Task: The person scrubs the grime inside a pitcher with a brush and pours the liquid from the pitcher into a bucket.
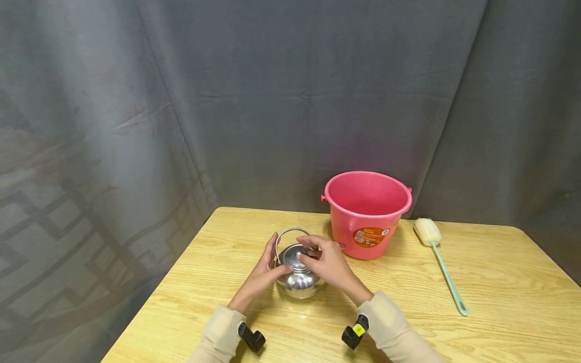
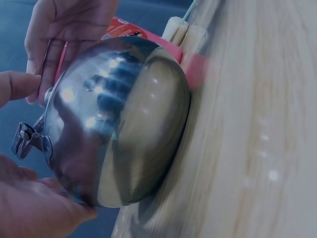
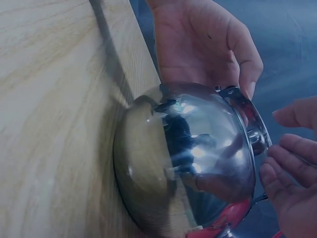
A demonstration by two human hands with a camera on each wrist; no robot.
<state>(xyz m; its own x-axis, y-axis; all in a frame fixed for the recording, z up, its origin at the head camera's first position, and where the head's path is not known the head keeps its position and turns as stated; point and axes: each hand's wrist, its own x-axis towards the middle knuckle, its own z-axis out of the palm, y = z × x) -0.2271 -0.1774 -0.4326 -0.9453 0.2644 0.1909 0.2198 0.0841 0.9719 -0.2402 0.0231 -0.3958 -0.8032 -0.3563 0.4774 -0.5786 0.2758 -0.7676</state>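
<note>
A shiny steel kettle (image 1: 299, 287) with a round body and an upright wire handle (image 1: 278, 242) stands on the table. Its lid (image 1: 292, 252) is on. Along the kettle's left side my left hand (image 1: 260, 272) holds the body, the thumb lying toward the lid's near edge. My right hand (image 1: 329, 259) hovers over the lid from the right, thumb and fingers spread about the knob (image 3: 256, 142). In the right wrist view a gap shows between that thumb and the fingers. A spout cannot be made out.
Behind the kettle, to the right, is a pink bucket (image 1: 338, 217) with an orange label. Farther right lies a sponge brush (image 1: 447, 272) with a pale green handle. Grey curtains (image 1: 295, 101) hang behind the wooden table (image 1: 218, 237).
</note>
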